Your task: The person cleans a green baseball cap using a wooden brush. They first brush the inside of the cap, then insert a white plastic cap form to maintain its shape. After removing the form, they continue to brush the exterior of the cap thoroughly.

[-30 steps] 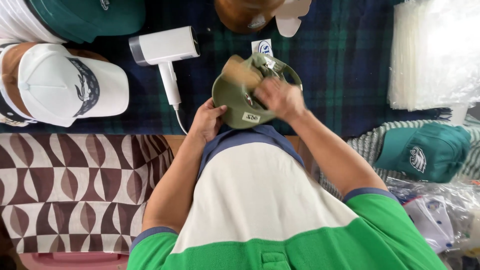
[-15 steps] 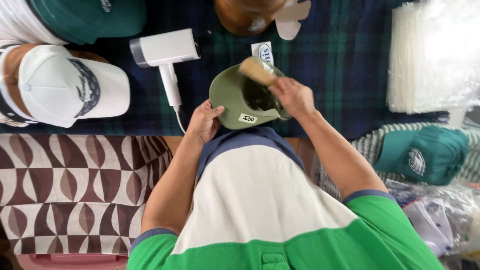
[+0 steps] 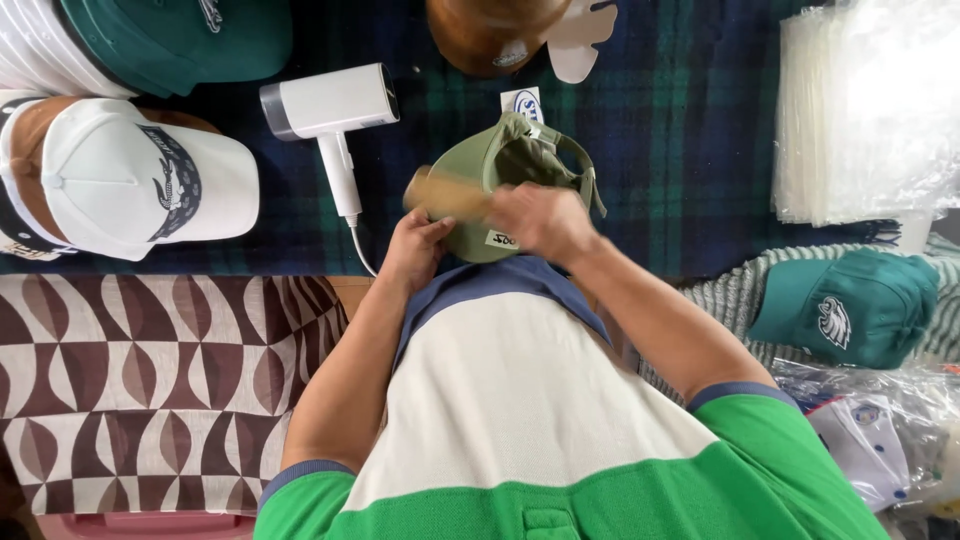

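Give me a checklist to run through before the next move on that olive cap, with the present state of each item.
1. Left hand steadying the olive cap at its edge: ok.
2. Right hand has a grip on the tan cardboard piece: ok.
3. Cardboard seated inside the cap: cannot tell, it is blurred.
4. Small tag on the cap's brim left free: ok.
5. White handheld steamer lies apart from both hands: ok.
6. White cap clear of the work: ok.
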